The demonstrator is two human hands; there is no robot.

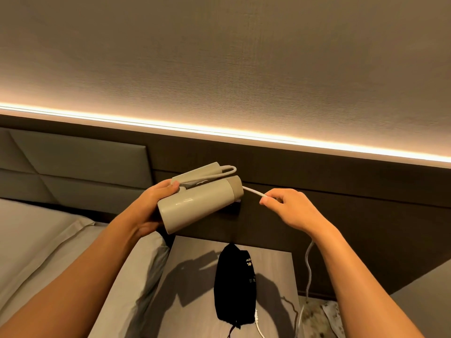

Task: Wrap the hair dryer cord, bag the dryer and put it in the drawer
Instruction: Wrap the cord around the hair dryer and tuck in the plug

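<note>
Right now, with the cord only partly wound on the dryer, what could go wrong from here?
1. The left hand holds the folded hair dryer in the air; a hard tug from the right hand on the cord could twist it loose.
2. The slack cord hangs past the nightstand edge to the floor and may snag there.
3. The cord's tail lies by the black bag, so winding might drag the bag off.

Dim warm glow from the wall's light strip (219,129), soft shadows on the nightstand (185,289), wide-angle bowing at edges.
</note>
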